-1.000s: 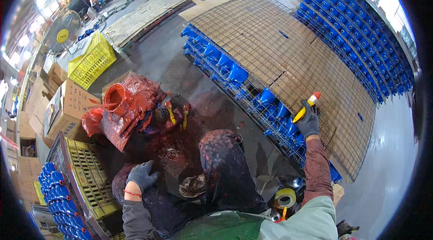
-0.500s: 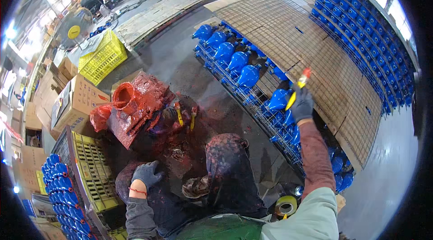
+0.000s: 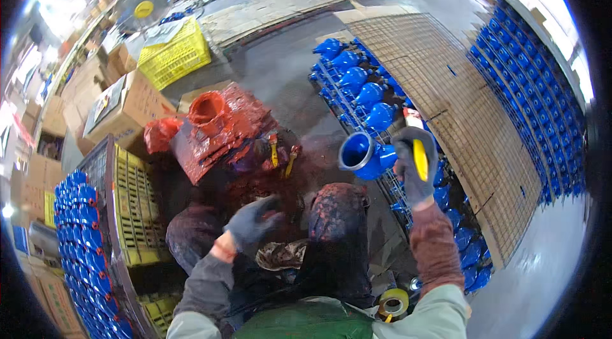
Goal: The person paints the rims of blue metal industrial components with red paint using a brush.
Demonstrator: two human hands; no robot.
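The fingers [image 3: 429, 145] of the right hand [image 3: 409, 174] were curled around the yellow-handled brush [image 3: 421, 160], at 3 o'clock from the middle of the view. The bristle end of the brush pointed toward 12 o'clock. The blue casting [image 3: 361, 155] was just beside this hand, on its 9 o'clock side, with the wide round mouth turned to the viewer. Its narrow end met the gloved fingers, but how firmly they pinched it, I could not tell.

The left hand [image 3: 252, 223], in a grey glove, was at 7 o'clock. Its fingers were loosely spread and a little bent, and it held nothing. It was above the lap, near the knee [image 3: 339, 208] in stained trousers.

At 10 o'clock a red pot [image 3: 208, 113] stood on a stack covered in red. Two more brushes [image 3: 273, 151] were close to the middle, toward 9 o'clock. At 1 o'clock a row of blue castings [image 3: 370, 95] lay on a wire rack, and beside it, toward 3 o'clock, a wire mesh [image 3: 468, 116] covered brown board. A yellow crate [image 3: 175, 53] was farther out at 10 o'clock, and a roll of tape [image 3: 381, 306] was at 5 o'clock.
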